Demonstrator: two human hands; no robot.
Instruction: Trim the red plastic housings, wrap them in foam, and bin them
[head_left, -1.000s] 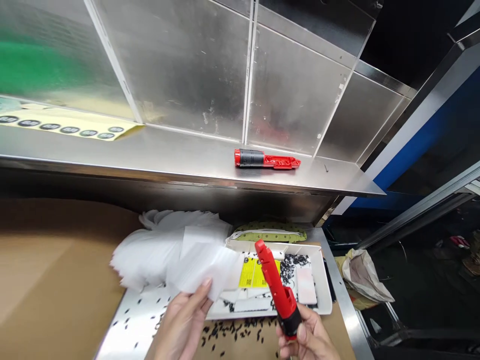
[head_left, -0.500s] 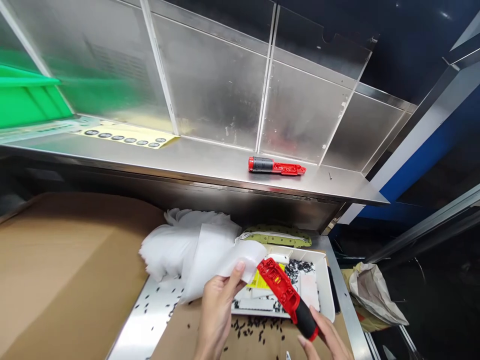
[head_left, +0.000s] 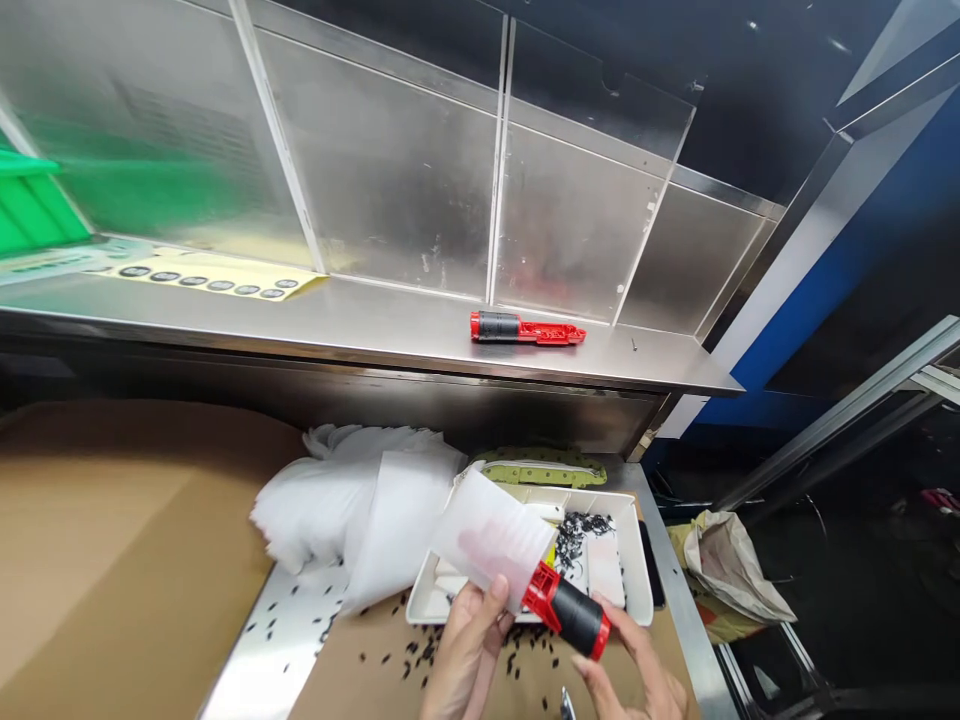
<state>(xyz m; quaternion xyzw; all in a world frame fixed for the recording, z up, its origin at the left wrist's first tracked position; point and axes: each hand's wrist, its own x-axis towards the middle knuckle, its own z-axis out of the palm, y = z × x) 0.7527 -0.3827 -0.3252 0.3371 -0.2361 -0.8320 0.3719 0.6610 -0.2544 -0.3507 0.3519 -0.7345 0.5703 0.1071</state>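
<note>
We are sliding a white foam sleeve [head_left: 491, 538] over the red and black tool [head_left: 568, 610] — half a second ago its red ribbed front was still bare beside the sleeve's mouth, and now that front is showing only as a faint pink blur through the foam, with just the red collar and the black grip sticking out. So the wrapping is largely on, we judge, though the grip end is still uncovered.

Our left hand [head_left: 466, 655] is pinching the lower edge of the sleeve between thumb and fingers, clenched on it. Our right hand [head_left: 637, 675] is reaching under the tool's black grip, its fingers spread beneath it, supporting rather than clamping. The tool is hanging in the air, tilted, just above the front edge of the white tray [head_left: 637, 580].

Below, black chips [head_left: 420, 655] are lying scattered over the cardboard-covered tabletop [head_left: 112, 560]. Left of the tray a pile of white foam sleeves [head_left: 330, 500] is waiting.

Farther back, on the steel shelf [head_left: 360, 325], a second red and black tool [head_left: 525, 329] is lying unwrapped on its side, and a yellow label sheet [head_left: 217, 280] with dark round stickers is resting to the left.
</note>
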